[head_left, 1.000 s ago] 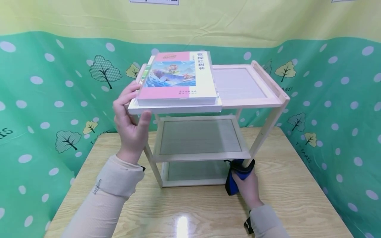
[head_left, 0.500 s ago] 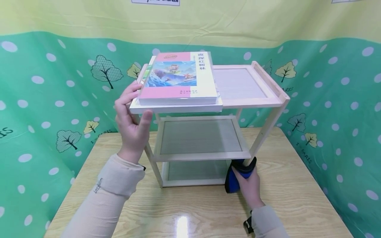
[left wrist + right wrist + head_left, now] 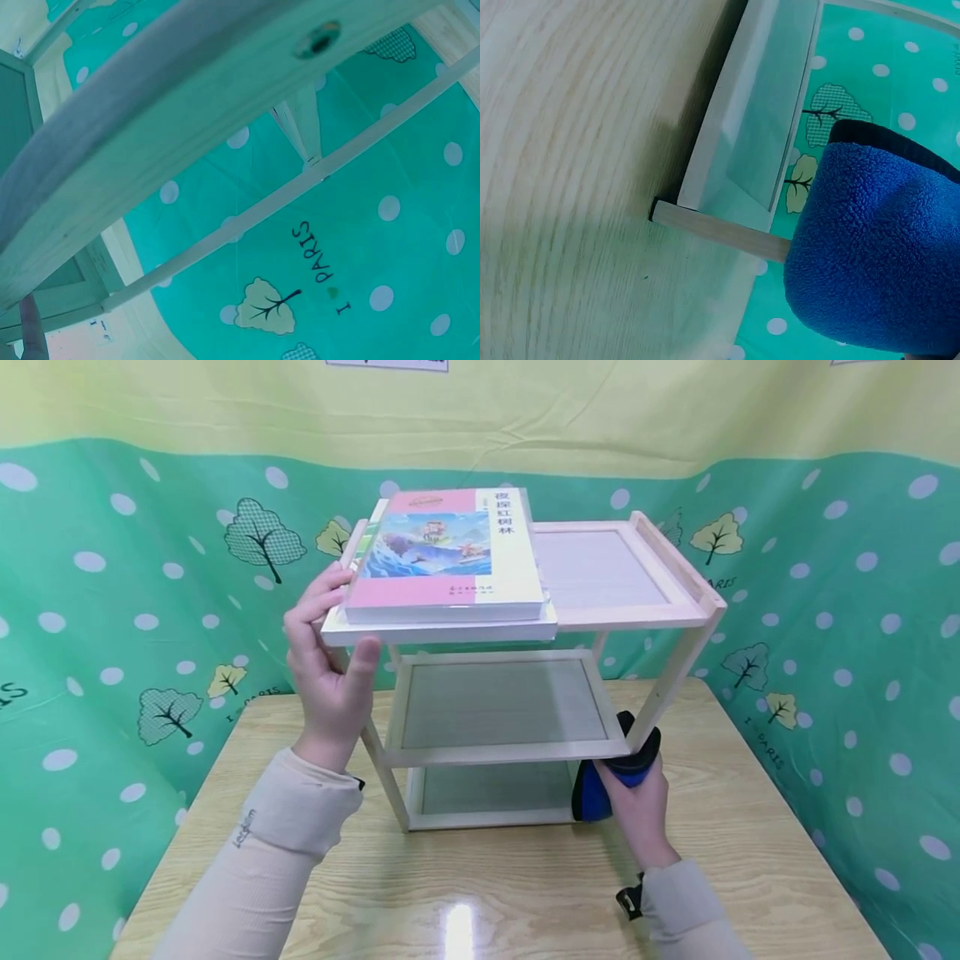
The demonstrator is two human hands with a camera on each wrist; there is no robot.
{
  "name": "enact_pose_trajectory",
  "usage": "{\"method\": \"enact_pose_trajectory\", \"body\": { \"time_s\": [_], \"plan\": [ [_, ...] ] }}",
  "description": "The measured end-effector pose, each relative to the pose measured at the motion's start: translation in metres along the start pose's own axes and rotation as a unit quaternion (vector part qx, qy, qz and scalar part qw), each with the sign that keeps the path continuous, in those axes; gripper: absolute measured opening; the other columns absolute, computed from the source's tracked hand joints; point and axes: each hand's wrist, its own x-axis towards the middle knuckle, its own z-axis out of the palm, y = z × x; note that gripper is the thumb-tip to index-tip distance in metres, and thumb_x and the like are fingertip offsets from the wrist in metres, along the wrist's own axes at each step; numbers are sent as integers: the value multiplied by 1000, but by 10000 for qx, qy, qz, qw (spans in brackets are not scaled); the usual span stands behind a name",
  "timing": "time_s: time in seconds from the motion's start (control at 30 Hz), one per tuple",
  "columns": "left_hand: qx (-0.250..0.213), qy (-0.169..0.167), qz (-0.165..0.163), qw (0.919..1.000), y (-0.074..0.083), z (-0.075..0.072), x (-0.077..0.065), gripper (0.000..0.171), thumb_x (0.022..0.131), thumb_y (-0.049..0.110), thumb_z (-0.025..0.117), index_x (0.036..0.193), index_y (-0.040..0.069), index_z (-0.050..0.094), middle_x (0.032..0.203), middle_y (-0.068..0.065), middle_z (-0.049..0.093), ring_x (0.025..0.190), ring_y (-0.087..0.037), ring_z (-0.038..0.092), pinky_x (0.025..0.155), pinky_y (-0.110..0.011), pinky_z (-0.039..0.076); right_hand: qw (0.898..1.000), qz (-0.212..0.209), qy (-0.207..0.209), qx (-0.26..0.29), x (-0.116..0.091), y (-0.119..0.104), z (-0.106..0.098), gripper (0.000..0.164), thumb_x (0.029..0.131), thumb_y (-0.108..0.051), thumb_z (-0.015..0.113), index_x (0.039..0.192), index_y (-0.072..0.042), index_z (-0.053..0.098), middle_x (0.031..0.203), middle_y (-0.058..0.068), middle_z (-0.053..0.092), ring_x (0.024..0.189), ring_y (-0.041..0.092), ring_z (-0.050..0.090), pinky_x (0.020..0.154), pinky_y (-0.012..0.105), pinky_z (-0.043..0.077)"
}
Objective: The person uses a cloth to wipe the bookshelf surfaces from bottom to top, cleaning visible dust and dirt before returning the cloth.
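A three-tier wooden shelf rack (image 3: 600, 568) stands on the wooden table. My left hand (image 3: 330, 685) holds the rack's upper left front corner, fingers along the side and thumb in front, close to the books. In my right hand (image 3: 643, 806) is a blue fleecy cloth (image 3: 594, 795) with black edging, wrapped around the front right leg (image 3: 675, 677) near the middle tier. The right wrist view shows the cloth (image 3: 870, 240) around that leg (image 3: 720, 231), the leg's foot sticking out below. In the left wrist view, a rail (image 3: 187, 90) of the rack covers most of the hand.
Two stacked books lie on the left of the top tier; the upper book (image 3: 442, 547) is pink and cream. Below are the middle tier (image 3: 510, 702) and bottom tier (image 3: 495, 789). A green dotted curtain (image 3: 97, 635) hangs behind and beside the table (image 3: 750, 827).
My right hand and the blue cloth have moved up the front right leg and slightly right. My left hand stays at the rack's corner.
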Motion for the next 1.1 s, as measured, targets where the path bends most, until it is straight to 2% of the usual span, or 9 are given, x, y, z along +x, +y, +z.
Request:
{"method": "enact_pose_trajectory", "body": {
  "time_s": [0.17,0.43,0.6,0.7,0.83,1.1],
  "plan": [
    [-21,12,1,10000,0,0,0,90,83,66,66,112,-16,42,128,-6,60,133,-33,49,109,-41,48,9999,47,80,40,1,-2,0,61,89,-10,73,142,-6,42,134,10,62,116,-8,51,101,11,40],
    [4,33,3,10000,0,-1,0,89,83,66,66,112,-15,42,128,-6,60,134,-33,48,110,-43,47,9993,364,87,55,-3,0,3,62,91,-15,72,142,-6,39,134,13,60,115,-4,50,105,30,41],
    [51,21,17,10000,0,0,0,90,83,66,65,112,-15,42,128,-8,60,134,-33,48,111,-44,46,9986,511,102,-14,-6,11,6,64,91,-19,72,144,-8,38,137,15,59,122,13,53,104,34,42],
    [60,19,16,10000,0,0,0,90,83,67,65,112,-15,42,128,-9,60,134,-33,48,111,-44,46,9985,548,44,24,-9,17,8,64,91,-22,72,143,-7,37,139,16,57,126,25,53,106,42,42],
    [64,1,9,10000,0,0,1,90,83,67,65,112,-15,43,128,-10,60,134,-33,48,111,-44,46,9983,590,-24,11,-13,22,9,64,92,-22,71,143,-7,36,140,19,55,128,30,52,107,49,42],
    [87,-2,1,10000,0,0,1,89,84,67,65,112,-15,42,128,-12,60,134,-33,48,111,-46,45,9984,523,-206,-44,-17,37,11,65,93,-22,70,145,-8,34,143,19,52,131,33,49,108,54,41]
  ]
}}
